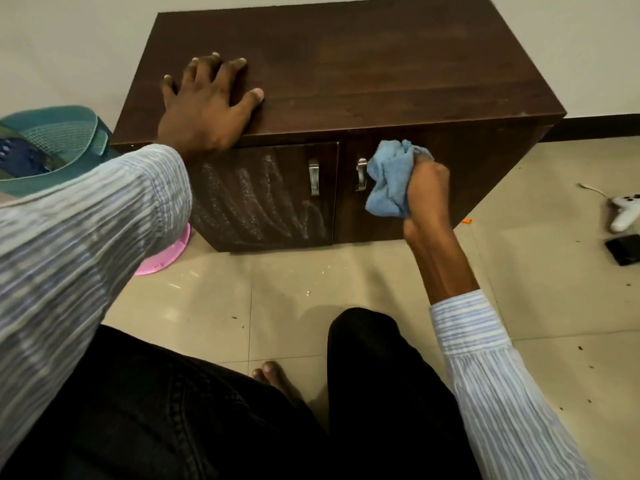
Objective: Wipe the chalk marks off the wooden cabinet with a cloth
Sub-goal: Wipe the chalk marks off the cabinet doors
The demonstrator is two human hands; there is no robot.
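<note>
Floor tiles point(207, 317), pale and speckled with crumbs, fill the lower frame. Dark wooden cabinet point(346, 74) stands at twelve o'clock against the wall, its two doors facing the person. Chalk marks point(256, 199), wavy white streaks, cover the left door point(277, 188) at about ten o'clock from the frame's centre; the right door point(467, 181) looks bare of chalk where it shows. Teal basket point(59, 140) sits at nine o'clock beside the cabinet, with a pink lid point(166, 254) on the floor just below it. Left hand point(204, 109) lies flat and spread, palm down, on the cabinet's top near its front edge, gripping nothing. Right hand point(426, 192) is closed in a fist around a bunched blue cloth point(391, 181), pressed to the right door just beside its metal handle point(361, 174). White game controller point(625, 213) and a black phone point(623, 249) lie at three o'clock.
</note>
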